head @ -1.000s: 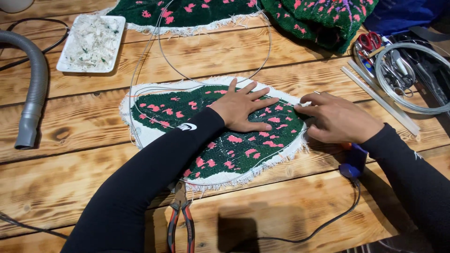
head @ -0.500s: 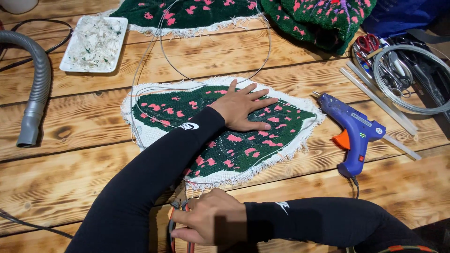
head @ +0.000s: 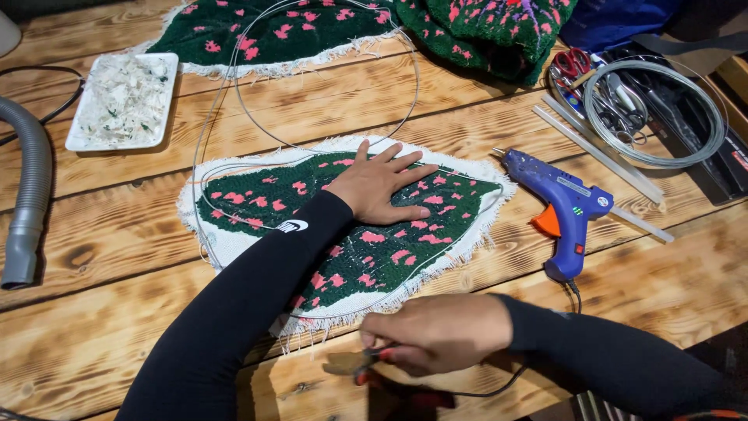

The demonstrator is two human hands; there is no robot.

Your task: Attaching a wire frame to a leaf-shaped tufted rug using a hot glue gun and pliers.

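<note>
Tufted piece: leaf-shaped, dark green pile with pink flecks, white frayed cloth border; lies flat at mid-table on the wooden planks.
Wire: thin, grey, one long strand looping over the piece's edge and up across the table.
Left hand: palm down, fingers spread flat, pressing on the pile near the piece's upper middle; black sleeve crosses the piece.
Right hand: just below the piece's lower fringe, fingers curled closed around pliers, red-handled, blurred, metal nose pointing left.
Glue gun: one, blue plastic with orange trigger, lying on its side just right of the piece; black cord trails toward the right sleeve.
Glue sticks: translucent rods, beside the gun; count unclear.
Wire coil: one, grey, round, far right over a cluttered tool tray.
Other tufted pieces: at least two, same pattern, along the top edge.
White tray: one, rectangular, holding pale fluffy scraps.
Hose: one, grey, ribbed, at left edge.
</note>
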